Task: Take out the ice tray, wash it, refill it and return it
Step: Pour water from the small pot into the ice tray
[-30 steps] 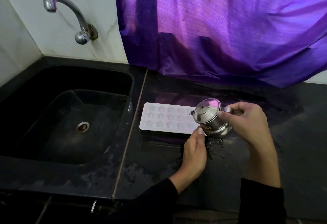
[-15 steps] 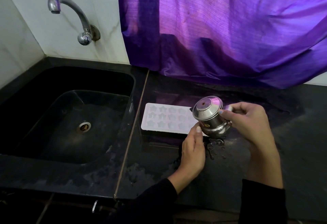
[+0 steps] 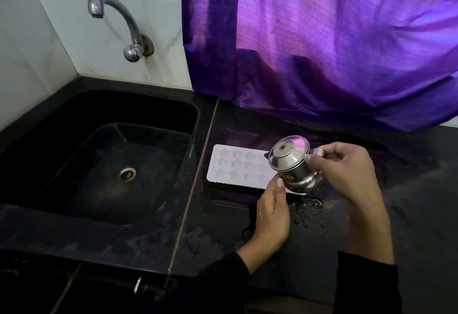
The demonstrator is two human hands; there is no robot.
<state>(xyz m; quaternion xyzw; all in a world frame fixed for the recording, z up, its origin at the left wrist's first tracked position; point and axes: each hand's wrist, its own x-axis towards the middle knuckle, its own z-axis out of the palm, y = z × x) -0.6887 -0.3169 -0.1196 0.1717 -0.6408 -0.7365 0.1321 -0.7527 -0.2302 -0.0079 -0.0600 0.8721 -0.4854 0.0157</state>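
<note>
Seemingly flat, ice tray [image 3: 238,166] lies lengthwise left-right beside sink [image 3: 195,125].

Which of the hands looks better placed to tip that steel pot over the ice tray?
The right hand: it grips the steel pot by its handle above the ice tray. The left hand only touches the pot's base.

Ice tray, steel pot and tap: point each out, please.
ice tray [image 3: 238,164], head view, on the star-shaped cells left of the pot.
steel pot [image 3: 291,164], head view, on its tilted lid.
tap [image 3: 128,23], head view, on the curved spout.
</note>
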